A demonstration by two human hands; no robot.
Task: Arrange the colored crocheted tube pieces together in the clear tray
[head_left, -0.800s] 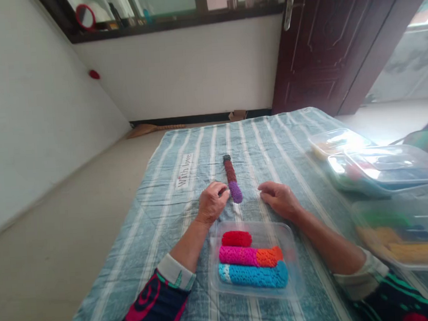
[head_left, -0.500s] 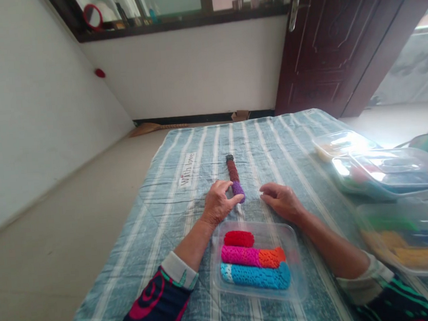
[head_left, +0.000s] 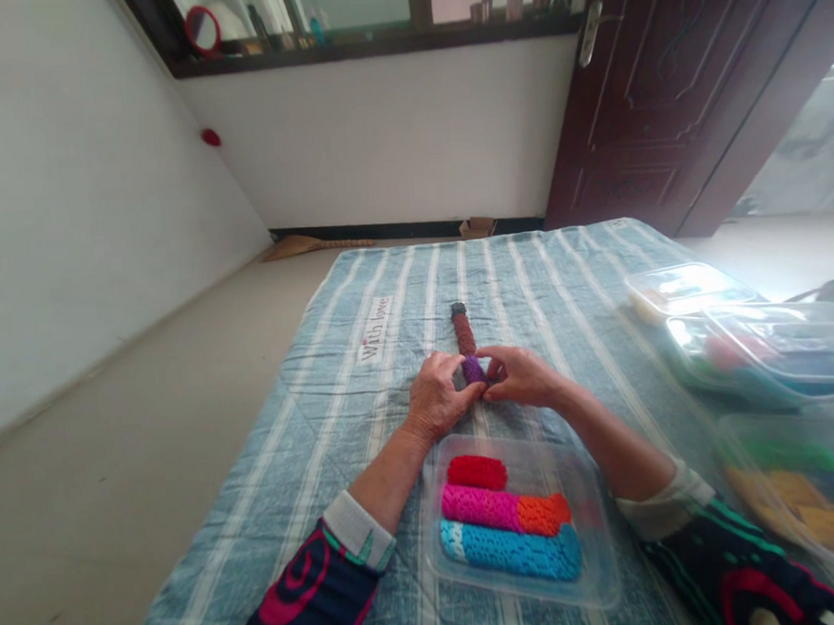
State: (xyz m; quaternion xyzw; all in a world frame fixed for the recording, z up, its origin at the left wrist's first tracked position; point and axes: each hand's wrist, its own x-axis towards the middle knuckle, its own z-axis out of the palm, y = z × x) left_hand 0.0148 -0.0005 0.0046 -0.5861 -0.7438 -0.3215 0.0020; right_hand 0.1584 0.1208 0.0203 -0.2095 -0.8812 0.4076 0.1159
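Head cam faced forward-down over striped cloth [head_left: 312,444]. Tub [head_left: 523,598] sat close at 5 o'clock, door [head_left: 666,95] far at 2.

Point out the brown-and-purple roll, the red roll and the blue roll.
Brown-and-purple roll [head_left: 464,334]: head view, on its brown stretch.
Red roll [head_left: 477,472]: head view, on its middle.
Blue roll [head_left: 512,548]: head view, on its blue middle.
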